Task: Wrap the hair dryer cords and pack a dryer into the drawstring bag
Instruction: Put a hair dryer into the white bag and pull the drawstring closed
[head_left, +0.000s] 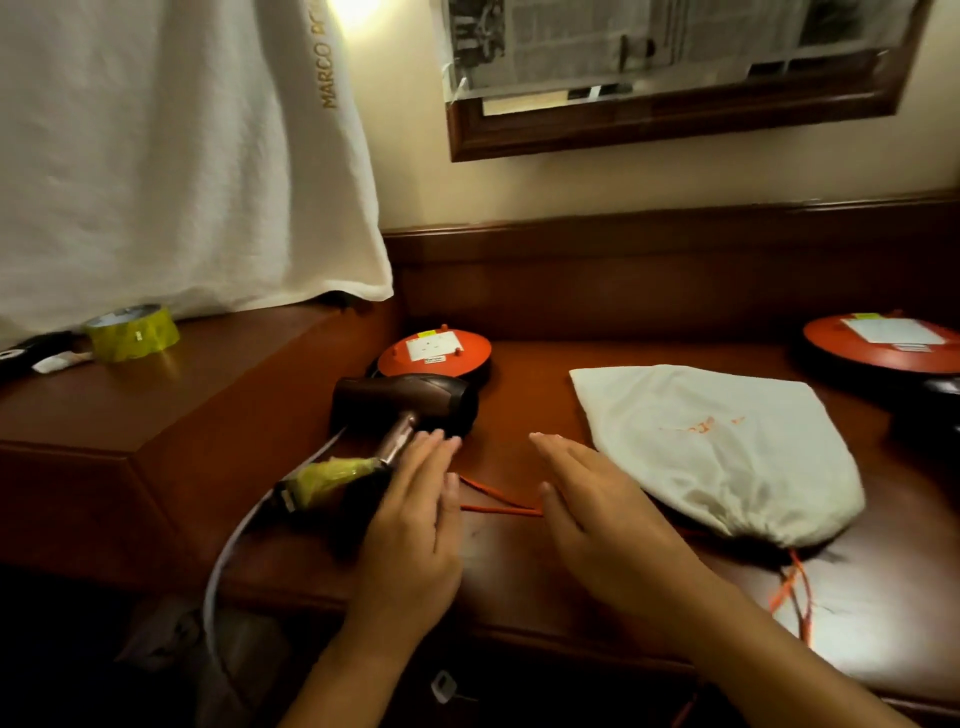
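L hand (410, 525) & R hand (597, 514) hover flat near the desk's (519, 566) front edge, fingers straight and holding nothing. L fingertips are right at the hair dryer's (405, 402) handle (can't tell if touching), and R hand is between dryer and drawstring bag (717, 447). Dryer lies toward the desk's left edge; it's rigid, prob. barrel-heavy, so grip the handle above the yellow tape (332, 480), while its limp cord (228, 551) droops off the front edge. Bag is soft cloth and looks filled, w/ its mouth cinched toward the front-right corner, so take it at the neck.

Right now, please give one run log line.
left hand: open beside hair dryer | right hand: open, empty | drawstring bag: cinched shut
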